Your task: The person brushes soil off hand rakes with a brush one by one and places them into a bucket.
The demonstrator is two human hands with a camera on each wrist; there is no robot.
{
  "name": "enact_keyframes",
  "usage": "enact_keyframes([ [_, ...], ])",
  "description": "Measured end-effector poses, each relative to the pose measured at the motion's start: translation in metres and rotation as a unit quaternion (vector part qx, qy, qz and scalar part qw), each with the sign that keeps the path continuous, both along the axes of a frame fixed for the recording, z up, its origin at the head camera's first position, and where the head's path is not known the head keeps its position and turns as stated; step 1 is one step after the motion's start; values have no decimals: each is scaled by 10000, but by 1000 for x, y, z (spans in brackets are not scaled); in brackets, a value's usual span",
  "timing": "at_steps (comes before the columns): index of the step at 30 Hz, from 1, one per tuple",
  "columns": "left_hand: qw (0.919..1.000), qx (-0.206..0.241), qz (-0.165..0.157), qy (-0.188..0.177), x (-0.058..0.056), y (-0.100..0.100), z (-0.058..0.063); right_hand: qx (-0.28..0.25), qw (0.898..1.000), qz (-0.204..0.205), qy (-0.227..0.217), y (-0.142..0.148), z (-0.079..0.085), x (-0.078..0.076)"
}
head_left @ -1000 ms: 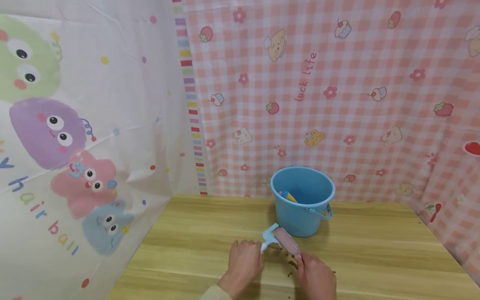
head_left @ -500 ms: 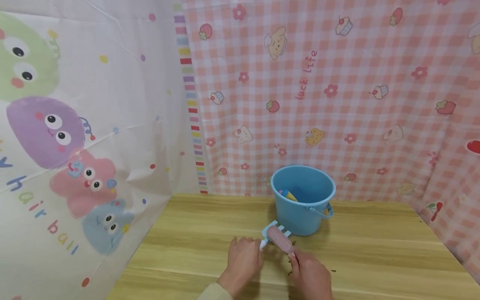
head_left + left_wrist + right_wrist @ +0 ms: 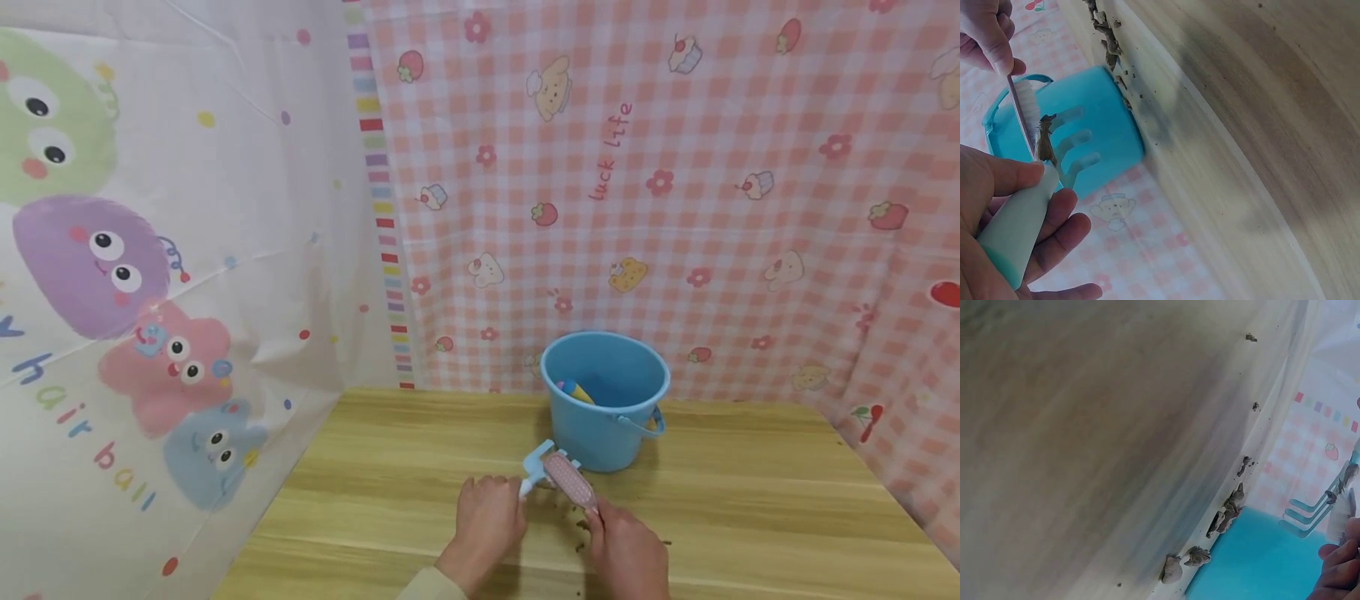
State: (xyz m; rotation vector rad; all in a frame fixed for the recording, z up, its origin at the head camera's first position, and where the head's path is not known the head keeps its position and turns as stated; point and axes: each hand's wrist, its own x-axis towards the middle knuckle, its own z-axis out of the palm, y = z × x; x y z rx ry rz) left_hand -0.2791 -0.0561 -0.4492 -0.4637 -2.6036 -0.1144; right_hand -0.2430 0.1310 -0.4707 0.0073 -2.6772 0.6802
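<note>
My left hand (image 3: 489,517) grips the pale handle of a small light-blue hand rake (image 3: 535,468), held above the table. A brown crumpled clump (image 3: 1044,140) clings to the rake near the base of its tines in the left wrist view. My right hand (image 3: 628,546) holds a pink brush (image 3: 570,481) by its handle. The brush's white bristles (image 3: 1030,105) face the tines and lie against or close to the clump; exact contact is unclear. In the head view the brush covers part of the rake.
A blue bucket (image 3: 596,437) stands just beyond the hands, a yellow-and-blue item (image 3: 577,392) inside it. Brown clumps (image 3: 1229,512) and crumbs are scattered on the wooden table (image 3: 420,433). A pink checked cloth (image 3: 510,250) hangs behind, a white printed one (image 3: 285,250) at left.
The brush swept up and left across the rake's tines, then came partway back down to the right. The rake has risen slightly; the left hand has barely moved.
</note>
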Motion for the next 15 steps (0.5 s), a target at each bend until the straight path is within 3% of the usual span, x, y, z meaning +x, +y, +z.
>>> enact_keyframes([
  [8,10000,-43,-69,36,1,-1,-1,-70,9993,-13,-356,2,1,-3],
  [15,10000,-46,-64,-14,1,-1,0,-65,9999,26,-101,5,-1,-4],
])
